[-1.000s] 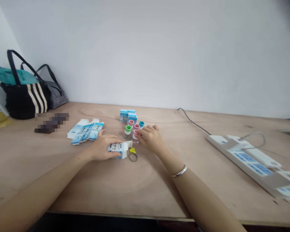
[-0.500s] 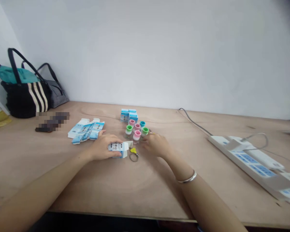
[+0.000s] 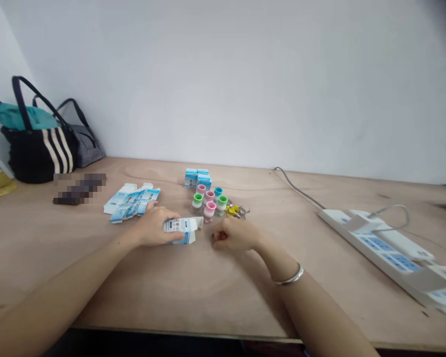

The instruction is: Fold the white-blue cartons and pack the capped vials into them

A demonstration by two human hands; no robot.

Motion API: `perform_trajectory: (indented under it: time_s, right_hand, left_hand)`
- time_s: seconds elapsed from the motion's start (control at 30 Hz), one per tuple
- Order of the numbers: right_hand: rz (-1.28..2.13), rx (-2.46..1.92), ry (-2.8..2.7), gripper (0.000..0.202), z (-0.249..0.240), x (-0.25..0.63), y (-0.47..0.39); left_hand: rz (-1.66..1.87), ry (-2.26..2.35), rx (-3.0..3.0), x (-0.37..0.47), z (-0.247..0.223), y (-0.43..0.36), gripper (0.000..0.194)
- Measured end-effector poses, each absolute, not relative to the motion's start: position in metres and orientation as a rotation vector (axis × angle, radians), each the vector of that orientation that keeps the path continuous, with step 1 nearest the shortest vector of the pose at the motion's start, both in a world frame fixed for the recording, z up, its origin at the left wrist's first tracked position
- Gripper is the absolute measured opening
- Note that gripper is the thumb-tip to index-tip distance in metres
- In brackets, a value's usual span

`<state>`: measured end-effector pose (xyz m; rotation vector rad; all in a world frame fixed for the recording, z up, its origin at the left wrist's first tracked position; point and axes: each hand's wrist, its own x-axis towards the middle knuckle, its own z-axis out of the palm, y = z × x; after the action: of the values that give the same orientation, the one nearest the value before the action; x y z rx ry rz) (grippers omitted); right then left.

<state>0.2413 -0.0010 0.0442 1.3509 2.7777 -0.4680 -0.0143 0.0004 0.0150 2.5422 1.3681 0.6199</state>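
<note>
My left hand is wrapped around a small blue-and-white cardboard box, which lies on its side with its open end and flap facing right. To the right of that opening, my right hand is closed in a pinch low over the table. A hose clamp with a yellow wing handle is mostly hidden in its fingers. Just beyond both hands stand several small clear bottles with pink, green and blue tops. A cluster of hose clamps with yellow handles lies beside them.
Closed boxes stand behind the bottles. Flattened cartons lie to the left, near a pixelated dark object. Bags sit at the back left. A power strip with cables runs along the right.
The hose clamp lying beside the box has left its spot and is in my right hand. That hand has moved slightly down and closed, uncovering the other clamps behind it.
</note>
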Motion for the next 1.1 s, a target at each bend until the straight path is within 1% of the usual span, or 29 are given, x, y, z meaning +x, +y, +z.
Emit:
perform_trajectory:
  time_s: [0.1, 0.23, 0.33, 0.43, 0.47, 0.53, 0.6, 0.67, 0.73, 0.8, 0.93, 1.1]
  right_hand:
    - [-0.234, 1.552, 2.664, 0.019, 0.045, 0.255, 0.007]
    - [0.029, 1.825, 2.559, 0.021, 0.042, 0.267, 0.020]
    - [0.096, 1.918, 2.529, 0.021, 0.040, 0.270, 0.024]
    - [0.119, 1.983, 2.607, 0.015, 0.041, 0.267, 0.023]
    - [0.116, 2.017, 2.680, 0.016, 0.041, 0.265, 0.021]
    - [0.087, 2.052, 2.901, 0.024, 0.043, 0.260, 0.017]
    - [0.041, 1.922, 3.181, 0.032, 0.042, 0.252, 0.013]
    - [0.012, 1.582, 3.425, 0.032, 0.039, 0.241, 0.007]
    - [0.027, 1.245, 3.529, 0.029, 0.033, 0.230, 0.001]
    - [0.076, 1.081, 3.532, 0.031, 0.025, 0.221, -0.004]
    - [0.163, 1.052, 3.489, 0.031, 0.010, 0.211, -0.009]
    - [0.137, 1.029, 3.484, 0.028, 0.005, 0.213, -0.007]
  left_hand:
    - [0.711, 1.276, 2.592, -0.013, 0.013, 0.001, 0.041]
    - [0.853, 1.131, 2.677, -0.009, 0.007, 0.002, 0.041]
    - [0.918, 1.018, 2.773, -0.003, -0.003, 0.002, 0.035]
    - [0.945, 0.892, 2.843, 0.004, -0.011, -0.001, 0.030]
    - [0.949, 0.849, 2.843, 0.005, -0.011, -0.002, 0.030]
    - [0.968, 0.795, 2.808, 0.006, -0.007, -0.005, 0.034]
    - [1.006, 0.842, 2.721, 0.004, 0.000, -0.007, 0.037]
    - [1.027, 0.991, 2.574, -0.001, 0.005, -0.005, 0.033]
    - [0.978, 1.136, 2.400, -0.005, 0.007, -0.001, 0.029]
    - [0.900, 1.190, 2.253, -0.008, 0.003, 0.003, 0.030]
    - [0.868, 1.105, 2.066, -0.007, -0.009, 0.008, 0.031]
    - [0.922, 1.080, 2.022, -0.009, -0.019, 0.009, 0.028]
